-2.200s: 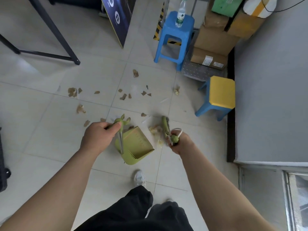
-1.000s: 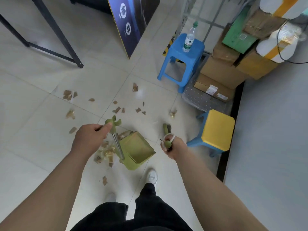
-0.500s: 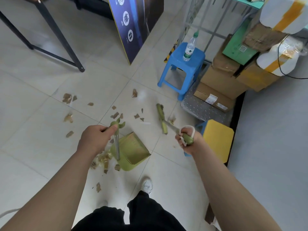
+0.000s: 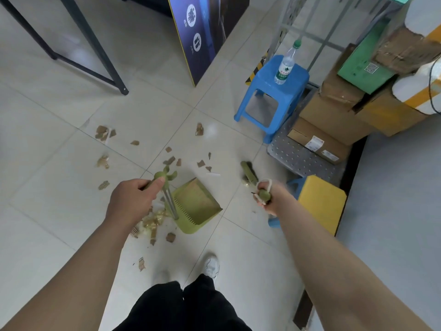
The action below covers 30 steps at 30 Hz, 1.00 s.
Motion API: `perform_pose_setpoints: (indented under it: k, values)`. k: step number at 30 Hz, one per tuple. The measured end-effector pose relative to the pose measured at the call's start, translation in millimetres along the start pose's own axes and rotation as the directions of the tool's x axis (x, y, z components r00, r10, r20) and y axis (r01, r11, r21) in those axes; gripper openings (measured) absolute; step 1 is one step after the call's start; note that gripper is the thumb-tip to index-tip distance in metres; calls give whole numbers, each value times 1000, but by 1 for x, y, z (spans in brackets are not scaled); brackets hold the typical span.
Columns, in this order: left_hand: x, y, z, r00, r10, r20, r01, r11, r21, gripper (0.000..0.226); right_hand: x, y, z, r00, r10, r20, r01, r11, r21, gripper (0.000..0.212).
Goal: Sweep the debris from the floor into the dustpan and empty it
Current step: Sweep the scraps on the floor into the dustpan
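While left hand [image 4: 133, 201] grips green dustpan [image 4: 195, 206] handle, right hand [image 4: 267, 197] clasps broom [image 4: 248, 173]. Cardboard scraps [image 4: 155, 223] heaped just below left hand, behind pan, not at its mouth. Risk: next stroke scatters them, misses pan.

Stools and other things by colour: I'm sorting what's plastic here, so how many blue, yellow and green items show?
Blue: 1, the blue stool
Yellow: 1, the yellow stool
Green: 3, the dustpan, the broom, the green box
Total: 5
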State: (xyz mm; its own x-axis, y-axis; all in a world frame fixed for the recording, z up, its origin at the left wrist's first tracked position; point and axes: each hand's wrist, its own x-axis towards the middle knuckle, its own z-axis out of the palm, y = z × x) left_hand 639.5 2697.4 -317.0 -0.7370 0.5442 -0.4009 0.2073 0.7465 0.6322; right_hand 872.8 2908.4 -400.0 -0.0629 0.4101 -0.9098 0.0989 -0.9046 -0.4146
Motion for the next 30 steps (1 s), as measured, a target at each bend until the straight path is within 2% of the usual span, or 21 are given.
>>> perform_pose_setpoints:
  k: [7,11,14,19,23,26,30]
  values:
    - [3,-5,-14,999,-30,-12,30,1000,-3,57,-17,14,44,989,55,134,-46,996,-71,12]
    - [9,-9,-30,999,-44,-17,44,999,12,56,-30,-4,44,973,92,214,-94,996,-2,12]
    - [18,-12,-44,999,-47,-25,48,999,25,65,-41,-20,38,961,112,253,-129,990,50,17]
    - [34,-19,-66,997,-64,-35,64,998,5,63,-42,-31,55,979,45,199,-43,999,-15,13]
    - [47,-29,-81,995,-89,-49,88,996,-25,66,-21,-44,82,994,-9,111,17,998,-67,28]
    - [54,-39,-92,993,-98,-60,96,995,-33,68,7,-45,109,999,-33,41,38,993,-112,30]
    - [63,-55,-104,988,-124,-96,120,992,-39,68,29,-21,152,999,-16,34,18,998,-62,29]
